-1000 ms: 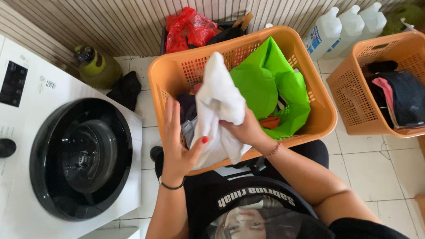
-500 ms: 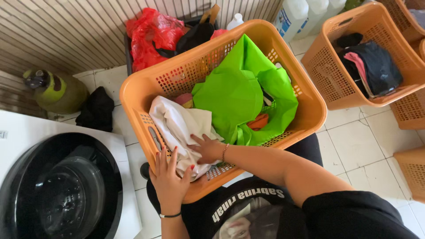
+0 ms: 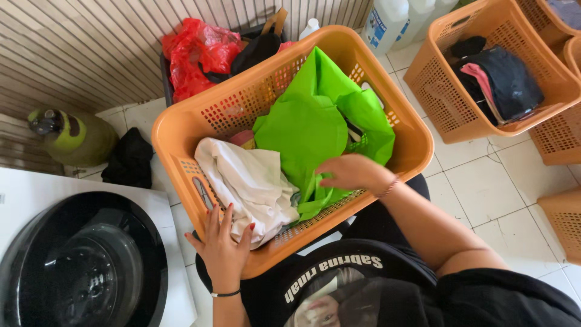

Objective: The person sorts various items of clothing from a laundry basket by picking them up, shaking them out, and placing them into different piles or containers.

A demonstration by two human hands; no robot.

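Now that the white cloth (image 3: 251, 188) has dropped from both hands into the orange basket (image 3: 181, 130), the left hand (image 3: 223, 251) steadies the rim open-fingered — the right hand (image 3: 351, 174), loosely curled, presses the green bag (image 3: 311, 130) beside it, gripping nothing.

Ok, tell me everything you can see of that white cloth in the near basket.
The white cloth is a soft, crumpled fabric, plain and creased. It lies bunched in the left part of the orange basket, draping over the near rim. The left hand rests on its lower edge and the rim. A green bag lies against its right side; something pink shows behind it.
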